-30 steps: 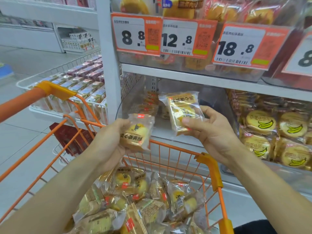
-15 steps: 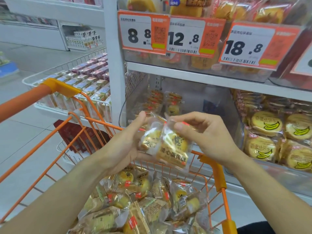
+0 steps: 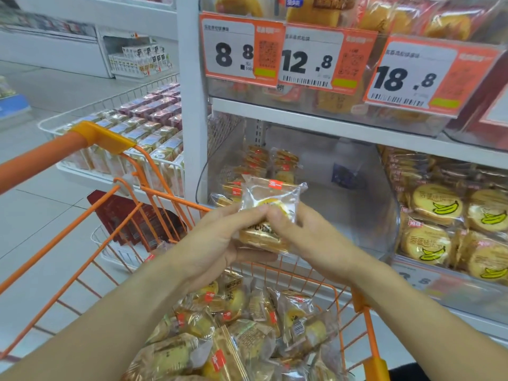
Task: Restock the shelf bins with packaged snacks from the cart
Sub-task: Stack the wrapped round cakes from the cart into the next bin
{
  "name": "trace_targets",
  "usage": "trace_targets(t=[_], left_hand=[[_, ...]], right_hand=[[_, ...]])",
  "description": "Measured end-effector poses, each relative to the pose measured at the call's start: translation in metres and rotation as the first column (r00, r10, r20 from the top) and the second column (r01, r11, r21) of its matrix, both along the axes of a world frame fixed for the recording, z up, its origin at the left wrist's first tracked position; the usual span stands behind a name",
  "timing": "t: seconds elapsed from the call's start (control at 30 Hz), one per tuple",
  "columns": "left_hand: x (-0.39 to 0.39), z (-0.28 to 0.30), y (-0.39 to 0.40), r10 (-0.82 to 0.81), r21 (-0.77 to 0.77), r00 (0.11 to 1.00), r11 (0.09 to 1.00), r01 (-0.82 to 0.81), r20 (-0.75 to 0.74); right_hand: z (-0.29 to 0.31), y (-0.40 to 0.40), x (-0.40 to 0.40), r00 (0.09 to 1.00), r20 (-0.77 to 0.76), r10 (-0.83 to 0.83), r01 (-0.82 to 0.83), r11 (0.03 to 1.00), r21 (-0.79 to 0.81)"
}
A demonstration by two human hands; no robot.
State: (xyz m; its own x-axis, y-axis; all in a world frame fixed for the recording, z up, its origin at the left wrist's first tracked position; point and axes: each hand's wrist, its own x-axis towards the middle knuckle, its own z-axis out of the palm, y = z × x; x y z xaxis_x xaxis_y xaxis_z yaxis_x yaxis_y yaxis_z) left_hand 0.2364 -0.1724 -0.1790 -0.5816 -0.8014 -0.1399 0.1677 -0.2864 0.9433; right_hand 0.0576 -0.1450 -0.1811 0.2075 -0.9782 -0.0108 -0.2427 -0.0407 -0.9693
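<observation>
Overhead, three orange-and-white price tags hang along the upper shelf edge, reading 8.8, 12.8 and 18.8; the smaller print on them is too blurred to read. Your left hand and right hand meet above the orange cart, both curled round a small stack of clear-wrapped snack cakes, thumbs pressed on top and fingers underneath. The top packet carries a small red label near its upper edge, its writing unreadable. You hold the stack just in front of the clear shelf bin, which has a few matching packets standing at its back left. More of the same packets lie heaped in the cart below your wrists. To the right, a neighbouring bin holds round cakes with banana pictures on the wrappers.
</observation>
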Motion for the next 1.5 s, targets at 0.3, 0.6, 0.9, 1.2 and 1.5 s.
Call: trace_targets(t=[0.3, 0.6, 0.9, 1.2, 1.5], left_hand=[[-0.004, -0.016, 0.001, 0.241, -0.686, 0.885, 0.719, 0.113, 0.399], [0.001, -0.025, -0.014, 0.376, -0.694, 0.726, 0.694, 0.192, 0.576], [0.007, -0.037, -0.018, 0.448, -0.606, 0.408, 0.59, 0.534, 0.796], [0.006, -0.038, -0.021, 0.456, -0.626, 0.43, 0.586, 0.514, 0.779], [0.005, -0.039, -0.02, 0.496, -0.649, 0.42, 0.556, 0.519, 0.76]], right_hand=[[0.009, -0.012, -0.021, 0.983, -0.163, 0.081, -0.116, 0.97, -0.214], [0.011, -0.028, -0.026, 1.0, 0.019, -0.006, 0.008, 0.996, -0.09], [-0.017, -0.118, -0.051, 0.93, -0.019, -0.367, 0.353, 0.877, 0.327], [-0.082, -0.182, -0.056, 0.673, -0.656, -0.341, 0.532, 0.84, 0.109], [-0.058, -0.159, -0.03, 0.715, -0.613, -0.335, 0.528, 0.834, 0.161]])
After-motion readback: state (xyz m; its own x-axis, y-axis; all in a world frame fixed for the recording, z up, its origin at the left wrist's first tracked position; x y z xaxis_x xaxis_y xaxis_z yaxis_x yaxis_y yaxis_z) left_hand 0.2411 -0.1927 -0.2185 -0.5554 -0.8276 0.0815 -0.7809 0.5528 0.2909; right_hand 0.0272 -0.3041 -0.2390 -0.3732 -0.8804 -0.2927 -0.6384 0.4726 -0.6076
